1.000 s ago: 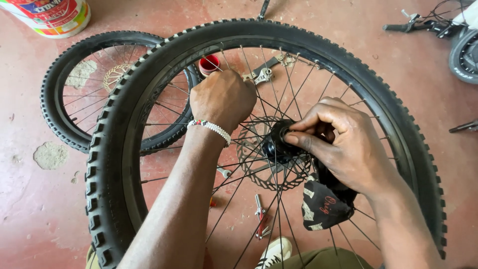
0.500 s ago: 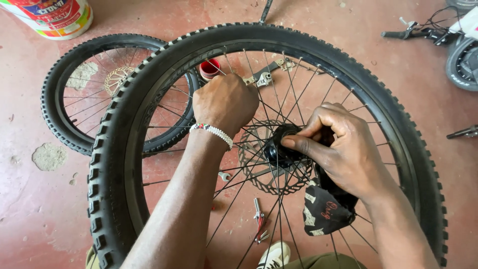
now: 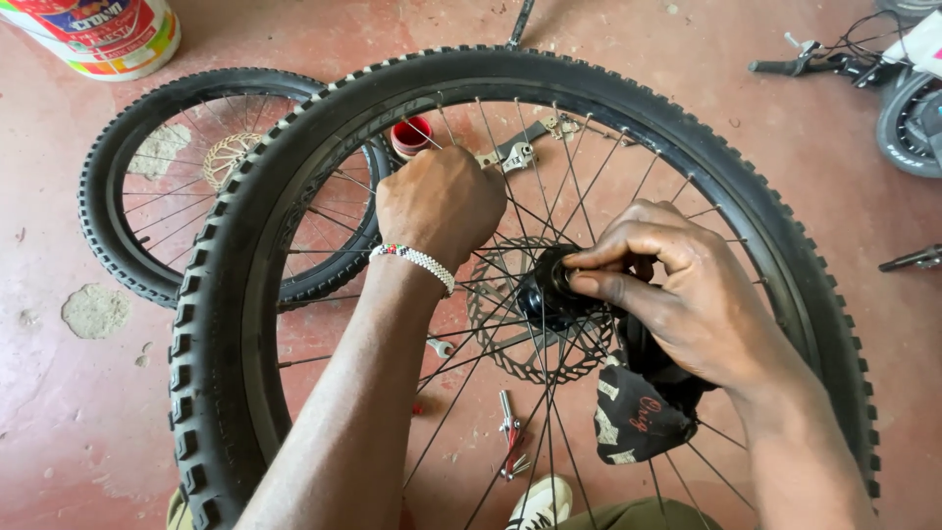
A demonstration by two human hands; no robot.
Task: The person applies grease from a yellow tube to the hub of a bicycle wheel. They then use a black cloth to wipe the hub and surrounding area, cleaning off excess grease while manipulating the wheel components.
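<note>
Two hands are set at the hub (image 3: 546,287): left hand (image 3: 442,204) fisted on spokes (image 3: 510,211) above it, right hand (image 3: 677,294) pinching it.

Lighting: bright, even daylight; soft, faint shadows under the wheel (image 3: 530,285) on the red floor (image 3: 78,412). Glare: none. Focus: sharp around both hands at the hub; slight wide-angle bending toward frame edges.

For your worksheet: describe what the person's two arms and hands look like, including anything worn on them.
Both forearms are bare, with no sleeves and no gloves. The left hand has a beaded bracelet around the wrist, mostly white beads with a few red and dark ones at one end. The right hand and its wrist show no jewellery or watch.
</note>
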